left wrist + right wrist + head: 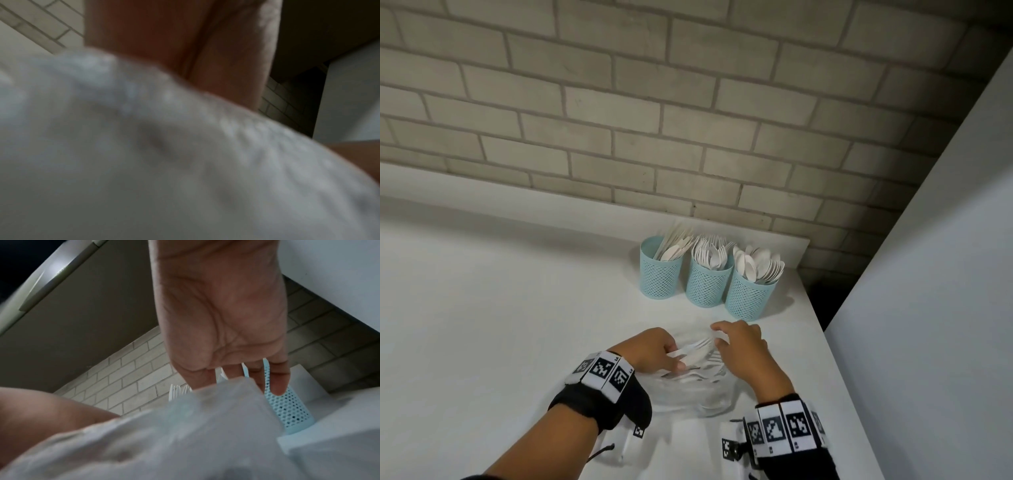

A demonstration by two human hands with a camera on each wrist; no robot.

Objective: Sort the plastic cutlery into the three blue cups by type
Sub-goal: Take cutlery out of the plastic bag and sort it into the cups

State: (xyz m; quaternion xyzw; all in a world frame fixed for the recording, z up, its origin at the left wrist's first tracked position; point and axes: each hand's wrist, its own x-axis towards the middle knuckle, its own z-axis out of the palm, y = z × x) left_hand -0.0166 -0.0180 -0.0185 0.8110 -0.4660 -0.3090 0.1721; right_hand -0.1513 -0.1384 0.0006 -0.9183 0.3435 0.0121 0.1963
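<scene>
Three blue mesh cups stand at the back of the counter: the left cup [661,274] holds knives, the middle cup [708,282] forks, the right cup [750,293] spoons. In front of them lies a clear plastic bag [688,394] with white cutlery inside. My left hand [654,349] grips a white fork [700,343] together with another white piece at the bag's mouth. My right hand [743,346] curls its fingers on the bag's far edge, close to the fork's tines. The right wrist view shows my right hand's palm [222,313] above the bag [185,434], with a blue cup [287,410] behind. The left wrist view is blurred by the bag [144,162].
A brick wall [619,120] runs behind the white counter [500,308]. A tall white panel [928,274] closes the right side, with a dark gap between it and the counter's right edge. Bare counter stretches to the left of the cups and hands.
</scene>
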